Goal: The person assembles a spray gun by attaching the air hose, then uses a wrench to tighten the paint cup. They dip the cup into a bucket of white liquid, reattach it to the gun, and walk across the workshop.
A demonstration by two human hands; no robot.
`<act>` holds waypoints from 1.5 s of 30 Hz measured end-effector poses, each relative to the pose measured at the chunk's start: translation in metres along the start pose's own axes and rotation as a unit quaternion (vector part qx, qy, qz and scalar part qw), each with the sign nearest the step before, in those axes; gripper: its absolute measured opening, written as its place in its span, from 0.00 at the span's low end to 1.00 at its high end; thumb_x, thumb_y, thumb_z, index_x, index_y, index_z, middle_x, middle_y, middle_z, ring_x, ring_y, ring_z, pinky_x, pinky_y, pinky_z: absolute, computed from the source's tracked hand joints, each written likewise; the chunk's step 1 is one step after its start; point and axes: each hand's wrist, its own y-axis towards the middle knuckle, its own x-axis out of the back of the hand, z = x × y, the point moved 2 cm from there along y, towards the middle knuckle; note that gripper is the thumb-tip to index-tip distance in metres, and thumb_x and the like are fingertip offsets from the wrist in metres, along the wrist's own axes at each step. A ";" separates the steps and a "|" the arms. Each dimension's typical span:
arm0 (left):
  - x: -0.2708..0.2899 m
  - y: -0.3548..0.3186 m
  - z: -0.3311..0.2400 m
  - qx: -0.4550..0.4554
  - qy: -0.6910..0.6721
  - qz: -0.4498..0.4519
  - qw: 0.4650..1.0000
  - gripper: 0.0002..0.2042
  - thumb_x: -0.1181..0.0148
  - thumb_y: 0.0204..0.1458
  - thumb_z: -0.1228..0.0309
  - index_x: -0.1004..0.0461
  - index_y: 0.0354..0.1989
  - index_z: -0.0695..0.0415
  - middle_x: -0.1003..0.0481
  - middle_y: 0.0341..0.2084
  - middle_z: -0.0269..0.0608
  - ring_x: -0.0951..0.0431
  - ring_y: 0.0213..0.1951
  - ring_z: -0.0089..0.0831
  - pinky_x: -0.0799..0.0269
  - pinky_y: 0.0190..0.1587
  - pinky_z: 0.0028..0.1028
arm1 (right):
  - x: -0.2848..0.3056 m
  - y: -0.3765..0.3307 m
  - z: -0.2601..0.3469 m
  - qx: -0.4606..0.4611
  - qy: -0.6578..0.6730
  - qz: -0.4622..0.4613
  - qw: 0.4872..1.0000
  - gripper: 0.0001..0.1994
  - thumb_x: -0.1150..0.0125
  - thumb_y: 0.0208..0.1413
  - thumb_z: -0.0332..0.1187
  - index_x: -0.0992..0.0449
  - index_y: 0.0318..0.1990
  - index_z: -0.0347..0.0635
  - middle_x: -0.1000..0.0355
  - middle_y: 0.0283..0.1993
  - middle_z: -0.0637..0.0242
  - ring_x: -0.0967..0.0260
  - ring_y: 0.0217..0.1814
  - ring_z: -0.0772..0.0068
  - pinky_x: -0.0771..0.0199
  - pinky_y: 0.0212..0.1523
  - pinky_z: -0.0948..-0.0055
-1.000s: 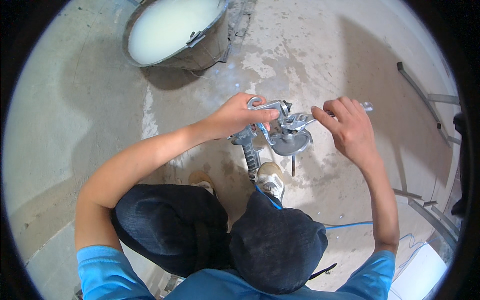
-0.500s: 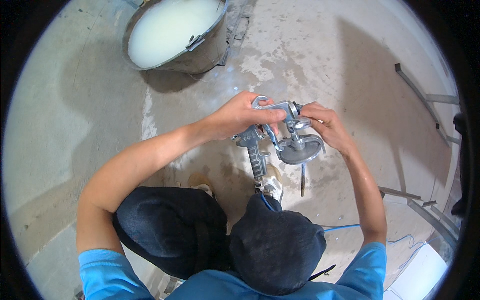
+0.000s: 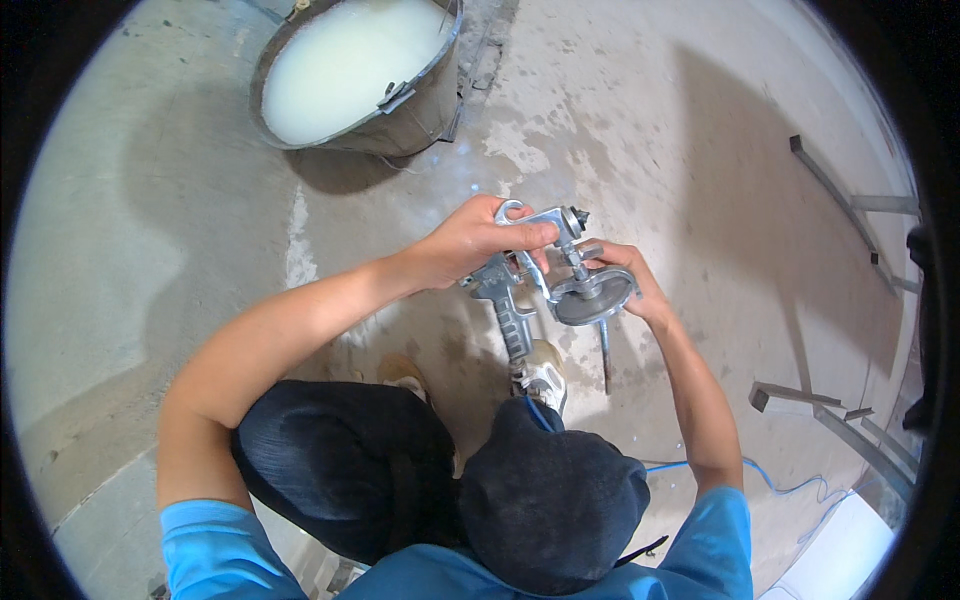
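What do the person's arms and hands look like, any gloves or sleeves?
No gloves: left hand and right hand are bare, as are both forearms. Short bright-blue sleeves end above the elbows. No watch, rings or markings visible.

Both bare forearms rise from the lower edge and converge at centre. The left hand (image 3: 478, 243), arriving from seven o'clock, is curled shut, knuckles up, fingers hooked toward three o'clock. The right hand (image 3: 628, 282), arriving from five o'clock, is cupped, palm facing nine o'clock, fingers bent.
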 end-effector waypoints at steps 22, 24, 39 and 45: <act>-0.007 0.005 0.004 0.001 0.078 -0.113 0.990 0.20 0.31 0.58 0.51 0.18 0.34 0.58 0.20 0.26 0.33 0.28 0.28 0.17 0.35 0.33 0.26 | 0.042 -0.038 0.100 0.162 -0.548 -0.213 0.792 0.14 0.38 0.51 0.20 0.18 0.45 0.44 0.25 0.42 0.64 0.27 0.50 0.59 0.25 0.52 0.61; -0.009 0.006 0.004 -0.008 0.077 -0.110 0.991 0.20 0.32 0.58 0.51 0.18 0.34 0.59 0.21 0.26 0.32 0.28 0.29 0.17 0.34 0.33 0.26 | 0.038 -0.036 0.111 0.182 -0.597 -0.205 0.754 0.15 0.38 0.49 0.20 0.18 0.44 0.44 0.25 0.42 0.65 0.27 0.49 0.59 0.25 0.53 0.60; -0.005 0.003 0.013 0.006 0.142 -0.138 0.980 0.21 0.33 0.59 0.50 0.19 0.34 0.59 0.21 0.25 0.34 0.27 0.29 0.19 0.33 0.33 0.25 | 0.012 -0.036 0.126 0.203 -0.643 -0.192 0.713 0.18 0.37 0.49 0.20 0.18 0.49 0.44 0.26 0.44 0.63 0.28 0.53 0.56 0.26 0.55 0.56; -0.009 0.001 0.014 0.014 0.138 -0.137 0.981 0.21 0.33 0.60 0.49 0.19 0.35 0.58 0.20 0.27 0.33 0.27 0.30 0.18 0.34 0.33 0.24 | 0.007 -0.039 0.126 0.210 -0.654 -0.201 0.699 0.21 0.35 0.48 0.20 0.19 0.52 0.44 0.26 0.45 0.64 0.28 0.51 0.59 0.28 0.56 0.57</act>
